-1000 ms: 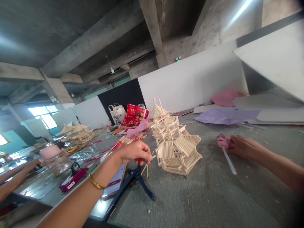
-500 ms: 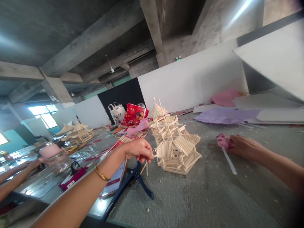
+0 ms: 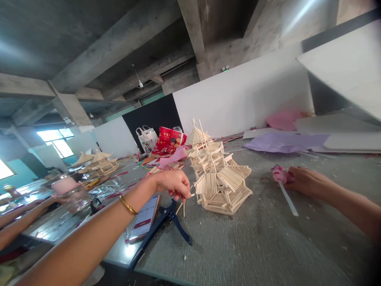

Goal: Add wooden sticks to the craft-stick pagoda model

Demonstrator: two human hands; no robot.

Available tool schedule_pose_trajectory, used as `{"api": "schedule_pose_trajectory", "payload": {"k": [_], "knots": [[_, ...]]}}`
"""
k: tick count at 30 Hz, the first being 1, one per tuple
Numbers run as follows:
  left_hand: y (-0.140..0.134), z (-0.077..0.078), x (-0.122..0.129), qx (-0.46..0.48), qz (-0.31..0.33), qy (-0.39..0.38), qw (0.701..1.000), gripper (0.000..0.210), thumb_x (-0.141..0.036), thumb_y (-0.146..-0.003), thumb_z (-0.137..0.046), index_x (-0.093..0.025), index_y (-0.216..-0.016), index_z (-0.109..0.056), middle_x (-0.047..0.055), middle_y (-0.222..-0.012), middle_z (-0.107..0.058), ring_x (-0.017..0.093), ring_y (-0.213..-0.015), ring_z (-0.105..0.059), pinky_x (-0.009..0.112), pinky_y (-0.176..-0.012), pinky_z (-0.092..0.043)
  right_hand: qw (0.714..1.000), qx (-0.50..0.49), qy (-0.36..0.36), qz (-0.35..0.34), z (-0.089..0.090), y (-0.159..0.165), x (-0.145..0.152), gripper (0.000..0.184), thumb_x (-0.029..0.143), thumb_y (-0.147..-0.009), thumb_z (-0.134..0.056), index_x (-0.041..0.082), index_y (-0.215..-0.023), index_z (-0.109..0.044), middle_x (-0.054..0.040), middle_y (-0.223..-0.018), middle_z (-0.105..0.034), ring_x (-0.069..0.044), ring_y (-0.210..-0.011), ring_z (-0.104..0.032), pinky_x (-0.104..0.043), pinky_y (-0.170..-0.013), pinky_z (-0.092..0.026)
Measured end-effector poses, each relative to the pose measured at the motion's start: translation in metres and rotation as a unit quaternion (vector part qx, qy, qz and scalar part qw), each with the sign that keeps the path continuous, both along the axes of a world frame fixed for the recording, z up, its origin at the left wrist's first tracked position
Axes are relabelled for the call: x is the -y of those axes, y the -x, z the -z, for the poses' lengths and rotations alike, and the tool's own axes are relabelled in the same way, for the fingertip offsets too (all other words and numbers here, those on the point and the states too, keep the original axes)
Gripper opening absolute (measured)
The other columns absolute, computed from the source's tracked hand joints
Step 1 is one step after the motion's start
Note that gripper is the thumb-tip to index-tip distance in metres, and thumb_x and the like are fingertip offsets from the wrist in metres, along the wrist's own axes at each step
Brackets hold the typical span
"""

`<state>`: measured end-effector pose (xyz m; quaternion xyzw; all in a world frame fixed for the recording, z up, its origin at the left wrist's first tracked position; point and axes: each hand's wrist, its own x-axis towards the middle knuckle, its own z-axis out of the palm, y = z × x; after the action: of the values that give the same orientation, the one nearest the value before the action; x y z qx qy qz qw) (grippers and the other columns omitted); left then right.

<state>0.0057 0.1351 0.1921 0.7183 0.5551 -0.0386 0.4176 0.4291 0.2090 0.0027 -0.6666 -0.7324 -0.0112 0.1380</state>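
The stick pagoda model [image 3: 218,176] stands on the grey surface [image 3: 253,246]. Just left of the model, the left hand [image 3: 174,184] pinches a thin stick [image 3: 182,206]. Right of the model, the right hand [image 3: 306,180] seems closed around a pink glue tool [image 3: 281,178].

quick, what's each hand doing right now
Left hand: closed, pinching thin wooden sticks beside the stick model.
Right hand: closed around a pink glue gun.
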Motion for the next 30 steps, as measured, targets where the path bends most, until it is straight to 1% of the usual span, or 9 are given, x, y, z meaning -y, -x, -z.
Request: {"api": "schedule_pose_trajectory", "payload": {"k": [4,7,9,12,16,19,23,26,30], "knots": [[0.011,0.001,0.006,0.001,-0.017,-0.002,1.000,0.008,-0.020,-0.060,-0.066,-0.017,-0.054,-0.061,-0.003,-0.051,-0.063,0.006,-0.039,-0.051,0.016,-0.034,-0.028,1.000,-0.001,-0.002,0.000,-0.003,0.003,0.003,0.033,0.055,-0.069,-0.050,0.023,-0.066,-0.040,-0.0059,-0.074,-0.055,-0.025,-0.069,-0.055,-0.030,-0.056,-0.032],[0.020,0.004,0.012,0.041,-0.061,-0.042,0.996,0.009,-0.023,-0.063,-0.064,-0.017,-0.058,-0.060,-0.002,-0.056,-0.065,0.006,-0.041,-0.051,0.016,-0.037,-0.031,1.000,-0.004,-0.001,0.001,-0.007,0.005,0.006,0.031,0.053,-0.069,-0.050,0.023,-0.066,-0.041,-0.0061,-0.074,-0.056,-0.025,-0.071,-0.055,-0.030,-0.056,-0.032],[0.022,0.009,0.017,0.081,-0.098,-0.075,0.989,0.012,-0.027,-0.066,-0.062,-0.016,-0.062,-0.059,-0.002,-0.061,-0.066,0.005,-0.043,-0.051,0.016,-0.039,-0.031,1.000,-0.006,0.002,0.002,-0.008,0.006,0.006,0.032,0.053,-0.069,-0.050,0.023,-0.066,-0.041,-0.0064,-0.075,-0.056,-0.025,-0.071,-0.055,-0.031,-0.057,-0.033],[0.018,0.019,0.023,0.134,-0.144,-0.106,0.975,0.016,-0.031,-0.068,-0.062,-0.016,-0.067,-0.057,-0.002,-0.065,-0.065,0.004,-0.045,-0.050,0.017,-0.040,-0.031,1.000,-0.008,0.007,-0.005,-0.008,0.006,0.006,0.032,0.054,-0.069,-0.049,0.023,-0.067,-0.040,-0.0070,-0.077,-0.056,-0.026,-0.072,-0.056,-0.032,-0.059,-0.034],[0.004,0.033,0.027,0.173,-0.183,-0.124,0.960,0.018,-0.032,-0.066,-0.064,-0.015,-0.067,-0.057,-0.001,-0.065,-0.065,0.005,-0.047,-0.051,0.018,-0.042,-0.032,1.000,-0.008,0.012,-0.013,-0.007,0.006,0.007,0.029,0.052,-0.071,-0.047,0.023,-0.068,-0.039,-0.0074,-0.078,-0.055,-0.026,-0.075,-0.056,-0.034,-0.063,-0.035],[-0.003,0.038,0.028,0.185,-0.205,-0.138,0.951,0.018,-0.031,-0.065,-0.065,-0.015,-0.066,-0.057,-0.001,-0.064,-0.064,0.005,-0.048,-0.052,0.018,-0.043,-0.033,1.000,-0.008,0.015,-0.016,-0.009,0.007,0.009,0.029,0.051,-0.071,-0.045,0.023,-0.069,-0.038,-0.0077,-0.079,-0.054,-0.027,-0.076,-0.055,-0.034,-0.064,-0.036],[-0.006,0.039,0.031,0.192,-0.228,-0.152,0.942,0.019,-0.032,-0.065,-0.065,-0.015,-0.066,-0.058,0.000,-0.065,-0.064,0.006,-0.050,-0.053,0.018,-0.044,-0.034,1.000,-0.010,0.025,-0.011,-0.012,0.009,0.012,0.029,0.052,-0.070,-0.045,0.024,-0.069,-0.037,-0.0084,-0.080,-0.055,-0.027,-0.077,-0.056,-0.035,-0.065,-0.036],[-0.007,0.040,0.034,0.195,-0.232,-0.155,0.940,0.019,-0.032,-0.065,-0.065,-0.014,-0.065,-0.058,0.000,-0.064,-0.063,0.006,-0.049,-0.052,0.018,-0.045,-0.034,1.000,-0.010,0.027,-0.008,-0.013,0.010,0.012,0.030,0.052,-0.070,-0.046,0.024,-0.069,-0.036,-0.0088,-0.083,-0.055,-0.028,-0.079,-0.056,-0.035,-0.064,-0.035],[-0.009,0.046,0.036,0.201,-0.234,-0.166,0.937,0.018,-0.031,-0.066,-0.065,-0.015,-0.063,-0.057,0.000,-0.061,-0.062,0.006,-0.048,-0.052,0.018,-0.045,-0.034,1.000,-0.009,0.023,-0.003,-0.012,0.010,0.010,0.031,0.053,-0.071,-0.047,0.024,-0.068,-0.036,-0.0076,-0.079,-0.055,-0.028,-0.076,-0.055,-0.034,-0.062,-0.035]]}}
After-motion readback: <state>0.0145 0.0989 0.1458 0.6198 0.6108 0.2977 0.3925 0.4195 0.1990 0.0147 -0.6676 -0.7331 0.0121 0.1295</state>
